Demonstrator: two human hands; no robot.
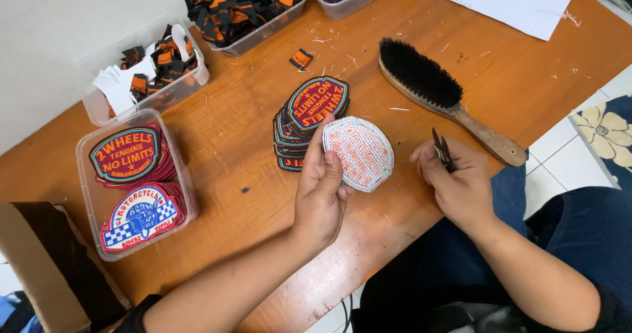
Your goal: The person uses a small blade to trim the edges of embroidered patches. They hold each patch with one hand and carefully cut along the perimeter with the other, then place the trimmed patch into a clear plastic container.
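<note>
A: What's cut off?
B: The paper at one o'clock and the box at eight.
A: Hidden?
B: The snips mostly, inside the right hand.

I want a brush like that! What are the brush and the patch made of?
The brush looks like worn bare wood with dense black bristles. The patch, held back-up in the left hand, looks like stitched cloth: pale thread shows.
</note>
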